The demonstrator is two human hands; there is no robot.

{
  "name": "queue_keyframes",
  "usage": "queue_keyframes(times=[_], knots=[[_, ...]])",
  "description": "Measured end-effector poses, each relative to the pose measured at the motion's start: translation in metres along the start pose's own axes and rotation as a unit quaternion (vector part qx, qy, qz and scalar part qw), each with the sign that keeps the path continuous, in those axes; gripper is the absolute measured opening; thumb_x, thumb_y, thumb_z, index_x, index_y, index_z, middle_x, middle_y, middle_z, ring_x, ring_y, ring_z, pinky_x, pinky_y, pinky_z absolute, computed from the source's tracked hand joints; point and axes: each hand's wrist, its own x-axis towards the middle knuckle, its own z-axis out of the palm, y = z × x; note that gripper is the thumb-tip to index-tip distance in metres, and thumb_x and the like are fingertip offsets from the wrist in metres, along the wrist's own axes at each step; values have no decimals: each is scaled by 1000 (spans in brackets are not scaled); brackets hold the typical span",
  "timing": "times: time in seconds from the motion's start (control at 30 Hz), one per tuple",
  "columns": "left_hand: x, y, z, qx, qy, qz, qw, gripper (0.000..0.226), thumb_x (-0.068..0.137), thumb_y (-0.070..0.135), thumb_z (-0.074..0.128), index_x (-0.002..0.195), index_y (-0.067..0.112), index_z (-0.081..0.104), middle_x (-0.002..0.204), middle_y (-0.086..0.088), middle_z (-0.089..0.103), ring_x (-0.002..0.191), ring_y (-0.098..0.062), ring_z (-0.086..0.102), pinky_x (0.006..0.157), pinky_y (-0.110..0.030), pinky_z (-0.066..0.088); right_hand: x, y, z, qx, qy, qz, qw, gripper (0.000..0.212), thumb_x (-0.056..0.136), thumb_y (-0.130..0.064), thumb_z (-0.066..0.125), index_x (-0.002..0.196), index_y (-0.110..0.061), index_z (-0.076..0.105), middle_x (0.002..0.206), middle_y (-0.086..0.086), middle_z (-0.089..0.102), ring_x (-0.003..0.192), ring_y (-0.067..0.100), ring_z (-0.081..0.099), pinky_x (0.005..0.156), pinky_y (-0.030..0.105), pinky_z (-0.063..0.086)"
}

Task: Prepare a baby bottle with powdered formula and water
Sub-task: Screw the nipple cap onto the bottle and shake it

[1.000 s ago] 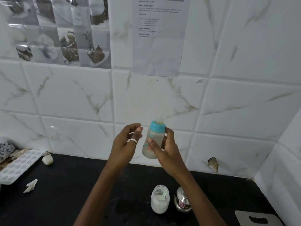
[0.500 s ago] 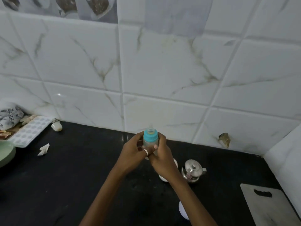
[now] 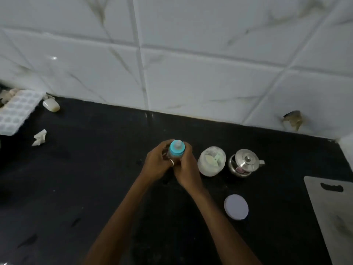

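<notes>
Lying flat on the matte, dust-flecked black countertop [image 3: 76, 178] nearest the camera: a round, smooth, pale lid [image 3: 236, 207] just right of the right forearm, and further right a flat grey cutting board [image 3: 332, 213] with a slot handle, cut off by the frame edge. Wrapped round the baby bottle [image 3: 177, 150] from either side, fingers curled: left hand [image 3: 158, 165], wearing a metal ring [image 3: 172, 162], and right hand [image 3: 188, 170], the two touching below the teal screw collar. Bottle upright, clear teat on top, translucent body mostly covered, base hidden; standing or lifted, impossible to tell. Just right of the hands, an open clear jar [image 3: 205, 170] of white powder with a pale green scoop [image 3: 211, 161] inside; beside that, a shiny steel pot [image 3: 245, 162] with a knobbed lid. Far left, a crumpled paper scrap [image 3: 39, 137] and a white dimpled ice tray [image 3: 17, 109]. Behind, glossy white marble-veined tiles [image 3: 191, 73], with a ragged chip [image 3: 293, 120] low at the right.

Compared with a second ago: bottle lowered from in front of the tiles to the counter area, left hand now on it rather than apart. Print on the bottle hidden under fingers, unreadable.
</notes>
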Motion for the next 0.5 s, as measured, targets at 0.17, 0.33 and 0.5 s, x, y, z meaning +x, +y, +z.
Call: queue_keyframes(times=[0.17,0.33,0.5], knots=[[2,-33,12,-2,3,-14,1000,68,78,-10,73,137,20,58,128,3,69,120,-4,65,101,-24,53,-4,18,17,-13,-1,30,999,54,94,-11,66,141,-23,40,131,-7,57,119,5,60,101,34,54],[9,-45,15,-21,-4,-22,1000,67,80,-11,70,138,21,57,129,4,68,122,-4,64,100,-22,52,0,26,20,-8,-9,50,999,59,94,-8,66,145,-12,38,138,6,58,123,15,60,103,37,52],[13,-50,16,-24,-7,-34,999,65,83,-7,73,141,18,57,131,6,69,121,-2,64,100,-21,53,3,29,19,-15,-12,54,998,62,94,-6,66,148,-14,36,141,5,58,127,13,58,105,34,51]])
